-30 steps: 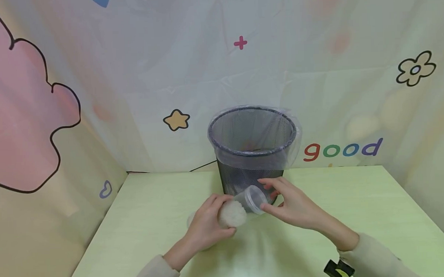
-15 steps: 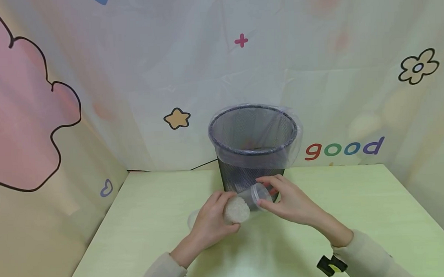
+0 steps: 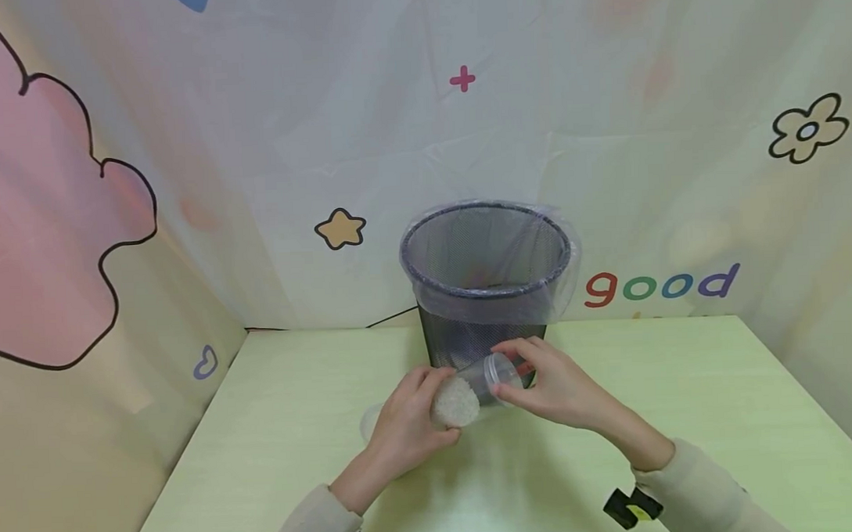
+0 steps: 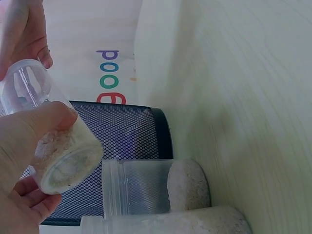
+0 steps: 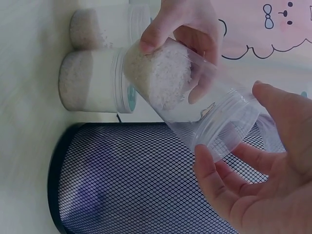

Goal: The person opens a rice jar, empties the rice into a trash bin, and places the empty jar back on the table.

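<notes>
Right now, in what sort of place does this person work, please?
Probably an indoor tabletop set up for filming, though I cannot be sure. A creased, cartoon-printed backdrop stands behind a pale green table, and a lined mesh bin sits on the tabletop.

1 jar (image 5: 168, 78) held, plus 2 more jars (image 5: 80, 80) — so 3 total. 1 left hand (image 3: 406, 427), 1 right hand (image 3: 564, 386), yeah 2, with 2 sleeves (image 3: 709, 495). Just 1 bin (image 3: 481, 346), 1 bag (image 3: 487, 309) on it, 1 table (image 3: 297, 403). Backdrop (image 3: 392, 103) has 1 star (image 3: 340, 228), 1 flower (image 3: 808, 130), 1 plus sign (image 3: 462, 79), 1 heart (image 3: 205, 363) — and 4 letters (image 3: 601, 290).
</notes>
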`<state>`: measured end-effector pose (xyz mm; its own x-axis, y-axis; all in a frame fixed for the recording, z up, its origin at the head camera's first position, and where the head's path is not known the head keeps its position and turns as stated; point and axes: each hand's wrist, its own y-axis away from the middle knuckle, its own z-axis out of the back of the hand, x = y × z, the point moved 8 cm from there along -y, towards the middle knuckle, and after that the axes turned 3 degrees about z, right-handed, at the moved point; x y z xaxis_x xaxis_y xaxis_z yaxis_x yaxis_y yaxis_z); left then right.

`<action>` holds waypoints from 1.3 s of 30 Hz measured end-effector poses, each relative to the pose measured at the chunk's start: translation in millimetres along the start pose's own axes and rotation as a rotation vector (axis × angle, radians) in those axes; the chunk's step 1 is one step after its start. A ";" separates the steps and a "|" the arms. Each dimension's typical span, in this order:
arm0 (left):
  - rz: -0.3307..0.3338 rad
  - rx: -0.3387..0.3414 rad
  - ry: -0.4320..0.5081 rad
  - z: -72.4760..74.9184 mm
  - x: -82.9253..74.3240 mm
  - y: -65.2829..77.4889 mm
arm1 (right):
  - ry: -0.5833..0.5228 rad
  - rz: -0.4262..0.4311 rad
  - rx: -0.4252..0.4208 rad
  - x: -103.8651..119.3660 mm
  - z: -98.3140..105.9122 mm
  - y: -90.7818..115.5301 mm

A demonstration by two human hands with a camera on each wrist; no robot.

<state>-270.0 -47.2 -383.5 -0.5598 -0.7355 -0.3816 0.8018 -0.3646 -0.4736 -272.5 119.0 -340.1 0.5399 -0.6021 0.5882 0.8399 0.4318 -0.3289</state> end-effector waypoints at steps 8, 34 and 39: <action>-0.006 -0.003 -0.052 -0.2 -3.1 -0.2 | -0.025 0.019 0.001 -1.8 -0.4 -0.1; -0.071 -0.089 -0.109 3.5 -8.9 -6.1 | -0.107 0.100 -0.034 -8.0 2.1 1.0; -0.079 -0.107 -0.114 5.6 -9.6 -7.5 | -0.129 0.104 -0.043 -7.1 3.0 1.4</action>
<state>-269.4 -40.6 -371.8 -0.5883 -0.7689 -0.2504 0.7258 -0.3655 -0.5828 -275.4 125.9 -342.6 0.6143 -0.4634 0.6387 0.7833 0.4564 -0.4222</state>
